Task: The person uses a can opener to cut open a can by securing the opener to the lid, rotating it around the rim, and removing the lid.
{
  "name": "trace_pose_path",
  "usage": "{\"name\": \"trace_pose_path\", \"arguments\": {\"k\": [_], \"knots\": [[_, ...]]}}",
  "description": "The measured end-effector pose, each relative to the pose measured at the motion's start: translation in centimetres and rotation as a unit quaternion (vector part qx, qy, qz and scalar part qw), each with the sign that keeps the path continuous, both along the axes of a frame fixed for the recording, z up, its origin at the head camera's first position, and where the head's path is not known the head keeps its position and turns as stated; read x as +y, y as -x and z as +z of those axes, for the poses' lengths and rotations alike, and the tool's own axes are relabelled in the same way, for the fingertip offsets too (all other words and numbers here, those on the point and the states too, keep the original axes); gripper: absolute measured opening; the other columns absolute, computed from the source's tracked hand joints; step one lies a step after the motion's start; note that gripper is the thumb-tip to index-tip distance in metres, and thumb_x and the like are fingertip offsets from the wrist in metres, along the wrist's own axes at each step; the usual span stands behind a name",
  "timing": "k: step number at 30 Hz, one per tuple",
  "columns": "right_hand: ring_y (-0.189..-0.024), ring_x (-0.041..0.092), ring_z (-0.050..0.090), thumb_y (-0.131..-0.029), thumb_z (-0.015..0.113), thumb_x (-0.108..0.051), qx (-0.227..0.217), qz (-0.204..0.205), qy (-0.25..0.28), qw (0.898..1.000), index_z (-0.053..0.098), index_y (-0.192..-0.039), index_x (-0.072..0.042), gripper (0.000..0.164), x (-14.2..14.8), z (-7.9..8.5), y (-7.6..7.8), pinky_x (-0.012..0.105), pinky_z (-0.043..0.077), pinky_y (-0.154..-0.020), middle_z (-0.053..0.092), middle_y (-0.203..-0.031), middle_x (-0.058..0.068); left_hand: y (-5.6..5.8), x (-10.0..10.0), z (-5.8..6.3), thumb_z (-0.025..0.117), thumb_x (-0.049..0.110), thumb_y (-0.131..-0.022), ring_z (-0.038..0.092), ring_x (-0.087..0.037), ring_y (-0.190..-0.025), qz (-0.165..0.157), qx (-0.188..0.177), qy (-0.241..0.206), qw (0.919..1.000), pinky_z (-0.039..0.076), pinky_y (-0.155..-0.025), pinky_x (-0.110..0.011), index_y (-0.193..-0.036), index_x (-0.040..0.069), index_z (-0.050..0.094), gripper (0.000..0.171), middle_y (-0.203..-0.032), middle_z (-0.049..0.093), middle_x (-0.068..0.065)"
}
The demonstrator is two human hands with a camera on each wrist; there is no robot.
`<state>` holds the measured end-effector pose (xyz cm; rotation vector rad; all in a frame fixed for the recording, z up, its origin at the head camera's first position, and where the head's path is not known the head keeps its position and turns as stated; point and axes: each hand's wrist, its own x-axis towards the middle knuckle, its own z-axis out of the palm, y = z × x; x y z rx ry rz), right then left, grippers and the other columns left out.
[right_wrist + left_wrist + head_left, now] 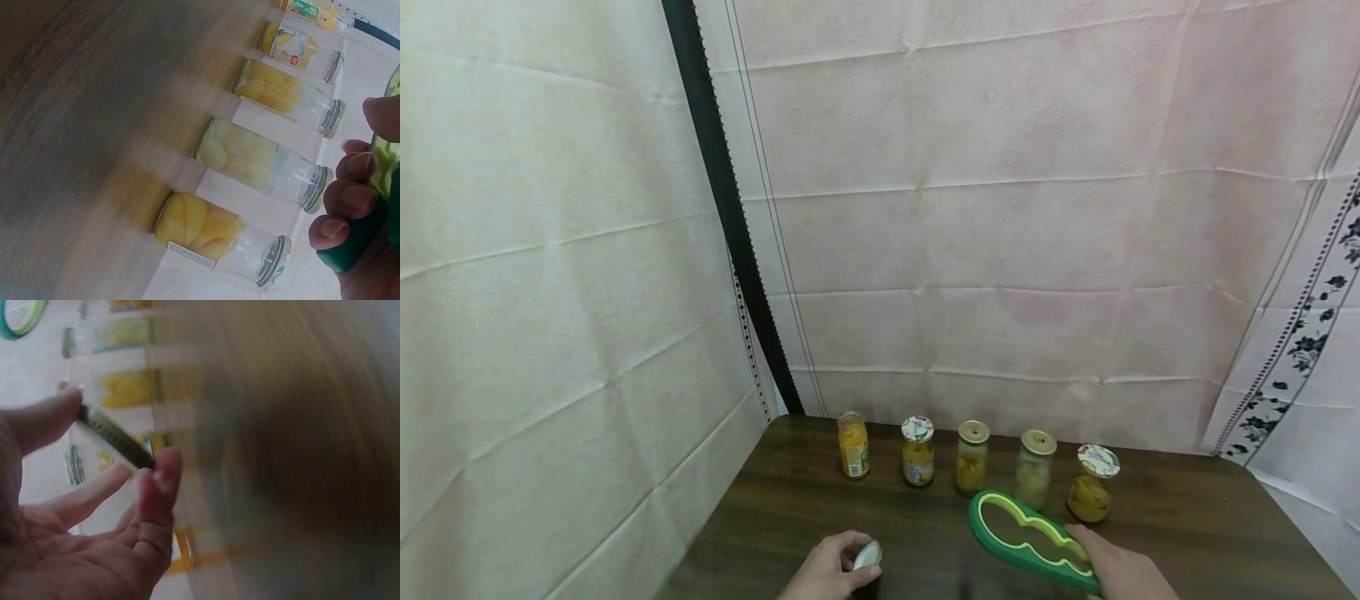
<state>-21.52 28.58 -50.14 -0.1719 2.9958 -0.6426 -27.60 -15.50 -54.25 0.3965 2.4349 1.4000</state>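
My left hand point(829, 568) pinches a jar lid point(868, 555) between thumb and fingers, above the near left part of the table. Tilted edge-on, the lid point(117, 439) shows its rim in the left wrist view. My right hand point(1126, 572) grips a green jar opener point(1028, 559) with a lighter, scalloped inner edge; its far end points left, in front of the jars. At the left end of the row stands a jar of orange fruit point(853, 450) with no lid on it. Beside it is a lidded jar with a white patterned top point(917, 457).
Further right in the row are a gold-lidded jar of yellow fruit point(972, 468), a gold-lidded jar of pale fruit point(1032, 482) and a white-lidded jar of yellow fruit point(1088, 498). They stand on a dark wooden table point(775, 500). Cloth point(1000, 250) hangs behind the table.
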Motion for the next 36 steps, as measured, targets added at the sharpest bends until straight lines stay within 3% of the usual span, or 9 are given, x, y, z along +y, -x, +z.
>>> {"name": "trace_pose_path", "arguments": {"k": [7,11,15,20,23,27,29,31,36], "knots": [[-0.076,-0.001,0.05,-0.083,0.09,-0.045,0.013,0.021,-0.001,1.0,0.059,-0.14,-0.019,0.069,0.5,0.0,0.1,0.027,0.048,-0.068,0.064,-0.098,-0.015,0.2,-1.8,-0.1,0.093,0.034,-0.084,0.061,-0.023,-0.094,0.022,0.011,0.155,0.9876,0.053,-0.081,-0.045,-0.121,0.007,0.072,0.05,-0.106,0.067,-0.007],[-0.08,-0.002,0.055,-0.08,0.087,-0.063,0.017,0.028,-0.015,0.999,0.058,-0.142,-0.019,0.082,0.5,0.1,0.0,0.03,0.051,-0.07,0.068,-0.106,-0.013,0.9,-2.2,-0.7,0.097,0.024,-0.078,0.064,-0.031,-0.095,0.023,0.012,0.185,0.9824,0.055,-0.084,-0.056,-0.115,0.004,0.073,0.048,-0.105,0.066,-0.012],[-0.088,0.0,0.063,-0.074,0.083,-0.079,0.022,0.031,-0.031,0.999,0.058,-0.143,-0.02,0.094,0.2,-0.1,-0.2,0.034,0.056,-0.073,0.073,-0.118,-0.009,2.4,-3.5,-3.5,0.097,0.023,-0.079,0.064,-0.027,-0.089,0.017,0.011,0.209,0.9776,0.057,-0.08,-0.051,-0.106,0.009,0.076,0.037,-0.099,0.065,-0.008],[-0.086,-0.001,0.061,-0.076,0.084,-0.076,0.009,0.021,-0.025,0.999,0.058,-0.142,-0.022,0.089,-0.1,-0.4,-0.2,0.034,0.055,-0.073,0.073,-0.118,-0.01,4.8,-5.7,-8.1,0.097,0.03,-0.079,0.061,-0.021,-0.082,-0.008,0.027,0.233,0.972,0.055,-0.073,-0.045,-0.096,0.014,0.078,0.03,-0.093,0.061,-0.003],[-0.086,0.0,0.061,-0.075,0.084,-0.075,0.006,0.019,-0.023,1.0,0.058,-0.143,-0.022,0.09,0.1,-0.7,0.0,0.035,0.055,-0.074,0.072,-0.118,-0.01,5.6,-6.1,-9.3,0.097,0.029,-0.077,0.062,-0.021,-0.082,-0.01,0.031,0.247,0.9684,0.056,-0.073,-0.046,-0.092,0.016,0.079,0.027,-0.092,0.06,-0.001],[-0.085,-0.003,0.059,-0.075,0.083,-0.078,0.015,0.021,-0.03,0.999,0.058,-0.143,-0.023,0.091,0.3,-0.9,0.1,0.032,0.054,-0.073,0.072,-0.118,-0.011,5.6,-5.7,-9.2,0.097,0.024,-0.077,0.062,-0.021,-0.083,-0.009,0.042,0.26,0.9646,0.057,-0.074,-0.047,-0.092,0.016,0.079,0.025,-0.093,0.06,-0.001],[-0.085,-0.005,0.058,-0.076,0.081,-0.079,0.024,0.026,-0.036,0.999,0.058,-0.143,-0.023,0.09,0.3,-0.9,0.0,0.031,0.053,-0.072,0.071,-0.118,-0.011,5.1,-5.2,-8.3,0.096,0.022,-0.077,0.062,-0.021,-0.084,-0.005,0.046,0.269,0.9619,0.058,-0.075,-0.046,-0.093,0.015,0.078,0.024,-0.093,0.06,0.0],[-0.084,-0.004,0.059,-0.077,0.08,-0.08,0.03,0.027,-0.038,0.998,0.058,-0.142,-0.023,0.09,0.1,-0.8,0.0,0.031,0.054,-0.071,0.072,-0.118,-0.011,4.2,-4.5,-6.8,0.095,0.02,-0.079,0.064,-0.024,-0.086,0.003,0.04,0.28,0.9592,0.059,-0.077,-0.047,-0.095,0.012,0.078,0.025,-0.094,0.061,-0.002],[-0.086,-0.002,0.061,-0.075,0.082,-0.078,0.025,0.024,-0.038,0.999,0.058,-0.142,-0.021,0.091,-0.1,-0.7,0.1,0.034,0.055,-0.073,0.072,-0.12,-0.01,1.2,-2.4,-1.4,0.096,0.012,-0.077,0.067,-0.034,-0.092,0.044,0.021,0.268,0.9621,0.059,-0.085,-0.057,-0.098,0.0,0.076,0.032,-0.097,0.063,-0.013]]}}
